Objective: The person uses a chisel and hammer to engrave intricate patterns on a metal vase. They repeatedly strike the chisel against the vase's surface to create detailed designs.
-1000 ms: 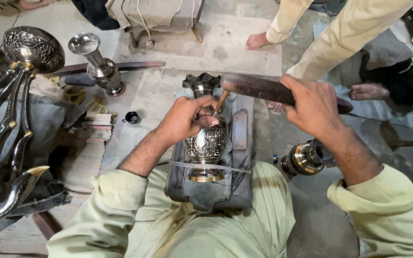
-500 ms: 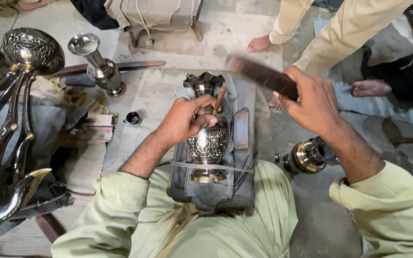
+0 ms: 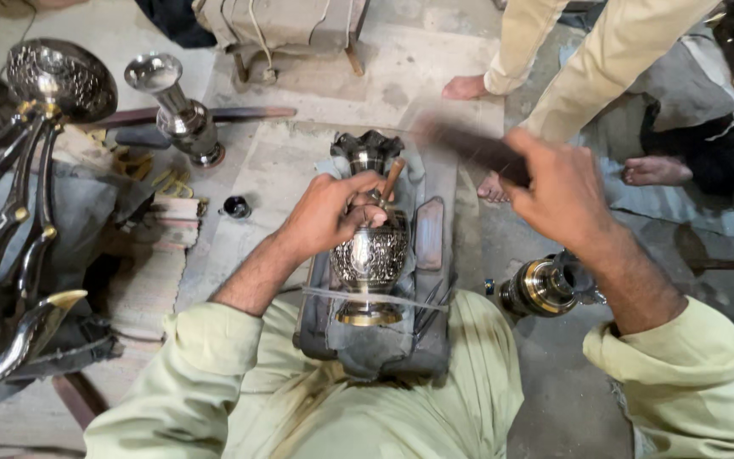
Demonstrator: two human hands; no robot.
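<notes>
Beside the engraved vase (image 3: 373, 255), left hand (image 3: 329, 212), right hand (image 3: 558, 187) well apart.

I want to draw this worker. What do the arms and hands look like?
Both arms wear loose, pale green sleeves pushed up above the forearms, creased at the elbows. The left hand and right hand are bare: no gloves, rings, watch or bracelets show.

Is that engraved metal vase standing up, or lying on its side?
Lying on its side. The engraved vase rests along the padded block, its round base toward the person and its mouth pointing away, under the left hand.
</notes>
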